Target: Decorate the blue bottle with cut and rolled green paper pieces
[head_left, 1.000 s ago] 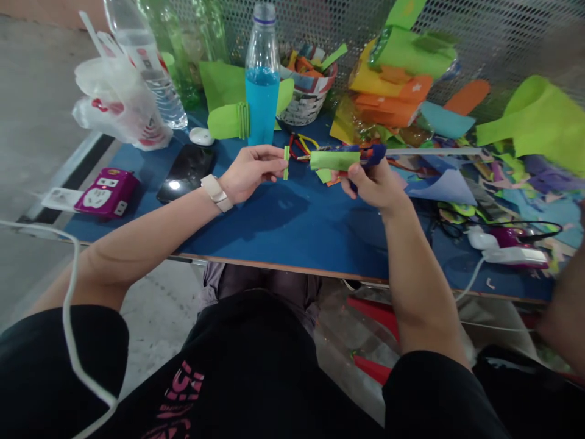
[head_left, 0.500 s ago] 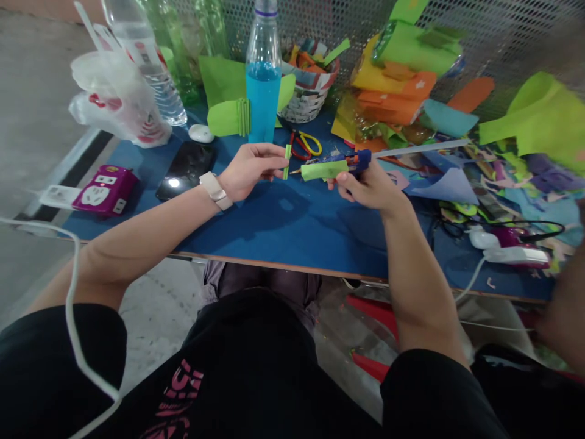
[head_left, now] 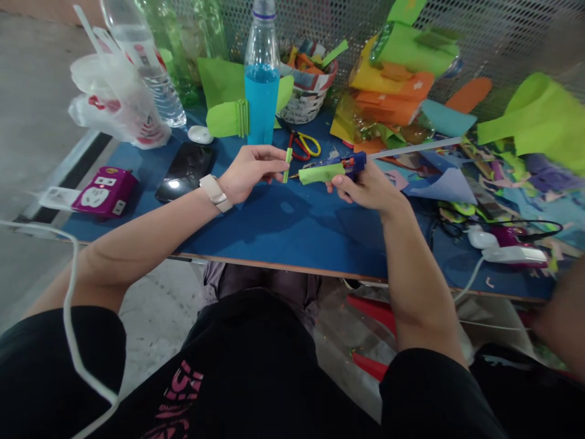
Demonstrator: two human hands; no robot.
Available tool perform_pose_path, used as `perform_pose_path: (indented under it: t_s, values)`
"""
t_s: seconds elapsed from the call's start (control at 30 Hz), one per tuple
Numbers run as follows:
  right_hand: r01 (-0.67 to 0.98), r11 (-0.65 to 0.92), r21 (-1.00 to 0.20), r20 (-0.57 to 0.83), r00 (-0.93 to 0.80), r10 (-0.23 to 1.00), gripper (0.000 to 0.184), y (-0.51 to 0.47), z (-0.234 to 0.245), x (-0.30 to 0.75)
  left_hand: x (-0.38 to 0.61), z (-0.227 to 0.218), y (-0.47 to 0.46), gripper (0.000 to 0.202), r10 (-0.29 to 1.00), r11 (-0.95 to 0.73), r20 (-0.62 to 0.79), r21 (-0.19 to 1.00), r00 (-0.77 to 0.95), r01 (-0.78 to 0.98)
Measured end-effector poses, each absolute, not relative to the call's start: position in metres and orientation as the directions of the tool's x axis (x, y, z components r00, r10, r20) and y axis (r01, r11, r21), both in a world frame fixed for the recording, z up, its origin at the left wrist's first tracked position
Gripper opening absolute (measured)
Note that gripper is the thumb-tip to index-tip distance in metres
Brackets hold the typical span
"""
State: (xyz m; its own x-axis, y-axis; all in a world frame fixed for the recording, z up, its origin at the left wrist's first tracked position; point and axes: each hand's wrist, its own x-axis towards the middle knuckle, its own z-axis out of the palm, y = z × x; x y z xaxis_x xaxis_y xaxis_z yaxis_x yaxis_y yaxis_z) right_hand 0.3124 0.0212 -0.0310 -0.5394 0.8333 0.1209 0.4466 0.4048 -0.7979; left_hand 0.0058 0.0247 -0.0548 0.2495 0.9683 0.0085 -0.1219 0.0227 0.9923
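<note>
My left hand (head_left: pixel 249 172) pinches a small folded green paper strip (head_left: pixel 286 164) and holds it upright above the blue table (head_left: pixel 283 225). My right hand (head_left: pixel 370 186) grips a blue glue gun (head_left: pixel 340 166) with a piece of green paper (head_left: pixel 320 173) held against its barrel. The gun's nozzle points left and sits right beside the strip. A long glue stick (head_left: pixel 414 148) juts out of the gun's back to the right.
A bottle of blue liquid (head_left: pixel 261 79), a clear bottle (head_left: pixel 146 61), a plastic bag (head_left: pixel 116 100), a phone (head_left: pixel 185 171), a purple power strip (head_left: pixel 103 192), scissors (head_left: pixel 304 145), a basket (head_left: pixel 308 91) and heaps of coloured paper (head_left: pixel 457 122) crowd the table. Another person's arm (head_left: pixel 560 317) shows at the right edge.
My right hand has brought the glue gun leftward and a little down, so its nozzle now sits beside the green strip. My left hand has barely moved.
</note>
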Motion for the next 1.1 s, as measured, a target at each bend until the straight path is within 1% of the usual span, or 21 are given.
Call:
perform_pose_path:
  t_s: [0.4,0.57,0.73,0.87,0.97,1.1]
  values:
    - [0.448,0.373,-0.813,0.096,-0.529,0.843,0.075,0.0185,-0.0286,0.3094,0.0065,-0.0547,0.0244,0.010,0.968,-0.003,0.028,0.995,0.248,-0.102]
    - [0.442,0.362,-0.821,0.088,-0.528,0.844,0.071,0.0178,-0.0291,0.3086,0.0057,-0.0539,0.0243,0.012,0.966,-0.016,0.039,0.996,0.254,-0.090]
    - [0.449,0.358,-0.819,0.085,-0.522,0.849,0.071,0.0179,-0.0315,0.3093,0.0057,-0.0534,0.0244,0.009,0.967,-0.024,0.048,0.995,0.250,-0.099]
    - [0.449,0.366,-0.815,0.084,-0.533,0.842,0.066,0.0172,-0.0305,0.3086,0.0056,-0.0535,0.0252,0.012,0.968,-0.026,0.049,0.995,0.246,-0.095]
    - [0.444,0.366,-0.818,0.087,-0.534,0.841,0.067,0.0162,-0.0283,0.3069,0.0052,-0.0535,0.0257,0.013,0.967,-0.027,0.051,0.995,0.249,-0.096]
    - [0.451,0.341,-0.825,0.064,-0.525,0.849,0.064,0.0150,-0.0257,0.3059,0.0048,-0.0530,0.0248,0.012,0.962,-0.038,0.061,0.995,0.265,-0.092]
